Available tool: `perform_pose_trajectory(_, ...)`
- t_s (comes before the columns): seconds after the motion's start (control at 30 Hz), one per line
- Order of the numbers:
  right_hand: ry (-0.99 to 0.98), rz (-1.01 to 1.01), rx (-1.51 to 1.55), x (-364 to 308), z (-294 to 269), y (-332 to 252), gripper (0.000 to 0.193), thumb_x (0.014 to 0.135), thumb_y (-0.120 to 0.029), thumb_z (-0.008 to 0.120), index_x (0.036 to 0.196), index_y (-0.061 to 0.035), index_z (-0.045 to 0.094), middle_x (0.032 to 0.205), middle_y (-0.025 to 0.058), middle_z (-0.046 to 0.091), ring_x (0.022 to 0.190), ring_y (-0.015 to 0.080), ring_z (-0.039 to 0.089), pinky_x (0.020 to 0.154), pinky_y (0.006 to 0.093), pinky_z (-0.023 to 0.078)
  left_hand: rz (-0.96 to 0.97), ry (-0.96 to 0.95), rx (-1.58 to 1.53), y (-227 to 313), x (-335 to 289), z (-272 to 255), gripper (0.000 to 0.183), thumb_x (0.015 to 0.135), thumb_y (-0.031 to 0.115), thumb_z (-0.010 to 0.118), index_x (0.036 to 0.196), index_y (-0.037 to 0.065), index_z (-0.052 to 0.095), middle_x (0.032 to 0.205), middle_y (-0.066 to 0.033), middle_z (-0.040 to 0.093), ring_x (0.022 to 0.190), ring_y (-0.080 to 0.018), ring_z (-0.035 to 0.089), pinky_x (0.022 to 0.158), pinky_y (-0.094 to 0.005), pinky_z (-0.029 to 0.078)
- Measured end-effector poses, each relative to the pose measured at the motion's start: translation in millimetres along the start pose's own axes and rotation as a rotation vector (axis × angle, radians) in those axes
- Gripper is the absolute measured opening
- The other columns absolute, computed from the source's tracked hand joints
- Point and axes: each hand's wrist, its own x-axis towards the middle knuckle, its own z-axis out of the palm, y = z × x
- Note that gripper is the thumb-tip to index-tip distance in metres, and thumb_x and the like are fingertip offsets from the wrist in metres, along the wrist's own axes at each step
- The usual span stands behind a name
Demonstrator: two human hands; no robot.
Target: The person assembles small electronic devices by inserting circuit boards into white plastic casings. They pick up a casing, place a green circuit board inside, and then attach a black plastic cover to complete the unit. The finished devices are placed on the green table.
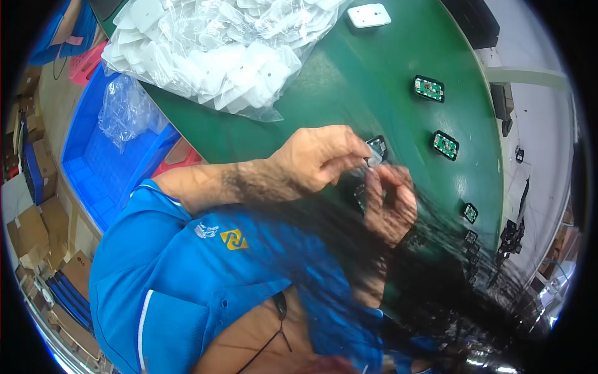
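1. In the head view, the left hand (321,153) reaches across the green counter (324,75), its grip narrowed to a pinch: thumb and index fingertip almost meet on a small pale piece (375,156).
2. The right hand (393,202) faces it, thumb and index finger curving toward that same piece, tips just beside the left hand's. Dark hair (436,262) streaks across my line of sight, so I cannot tell whether this grip has closed on the piece or only touches it.
3. Right behind the fingertips is a black-framed circuit board (380,144), partly covered by the hands; the pale piece shows in front of it, above the counter.
4. Over to the right, a green circuit board in a black housing (430,88) lies face up, with a second housed board (446,144) near it and a third housed board (470,212) farther down.
5. At the far side sits a clear bag of white plastic covers (205,56); one loose white cover (369,15) lies apart from it.
6. Beside the counter, a blue crate (93,177) holds crumpled clear plastic (128,112).
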Motion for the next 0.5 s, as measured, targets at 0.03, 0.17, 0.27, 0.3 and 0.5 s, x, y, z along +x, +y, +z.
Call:
perform_pose_trajectory(0.03,-0.001,-0.036,-0.050,2,-1,-3,0.007,0.084,-0.002,0.066,0.089,-0.0011,0.062,0.083,0.0052,0.058,0.063,0.0073,0.047,0.054,0.0207,0.038,-0.153,-0.027,-0.146,8,1,-1,0.053,0.092,0.000,0.051,0.140,0.009,0.030,0.096,-0.0087,0.061,0.072,-0.0163,0.062,0.062,-0.0212,0.051)
perform_pose_trajectory(0.17,0.003,-0.060,-0.072,-1,2,2,0.007,0.083,-0.002,0.067,0.088,-0.0012,0.061,0.081,0.0046,0.057,0.063,0.0081,0.048,0.053,0.0212,0.037,-0.345,0.119,-0.573,9,-7,6,0.034,0.093,0.000,0.050,0.127,0.003,0.046,0.096,-0.0109,0.061,0.071,-0.0140,0.061,0.065,-0.0241,0.051)
perform_pose_trajectory(0.27,0.018,-0.066,-0.142,-6,0,-4,0.007,0.082,-0.002,0.067,0.086,-0.0013,0.061,0.079,0.0047,0.057,0.064,0.0105,0.049,0.054,0.0231,0.038,-0.432,0.080,-0.713,6,-7,9,0.025,0.093,0.000,0.050,0.118,-0.003,0.050,0.098,-0.0121,0.062,0.080,-0.0143,0.063,0.070,-0.0261,0.053)
perform_pose_trajectory(0.3,0.003,-0.089,-0.144,-4,1,-2,0.008,0.082,-0.002,0.067,0.086,-0.0014,0.060,0.078,0.0049,0.057,0.064,0.0113,0.049,0.054,0.0237,0.038,-0.458,0.053,-0.605,7,-7,6,0.023,0.093,0.000,0.051,0.116,-0.004,0.051,0.098,-0.0117,0.062,0.082,-0.0146,0.063,0.073,-0.0262,0.053)
perform_pose_trajectory(0.5,0.001,-0.100,-0.243,-8,5,-13,0.010,0.080,0.001,0.067,0.083,-0.0016,0.057,0.076,0.0067,0.056,0.064,0.0162,0.050,0.054,0.0267,0.040,-0.382,0.067,-0.489,10,-12,7,0.013,0.093,0.002,0.052,0.104,-0.005,0.056,0.098,-0.0090,0.058,0.085,-0.0149,0.064,0.075,-0.0254,0.053)
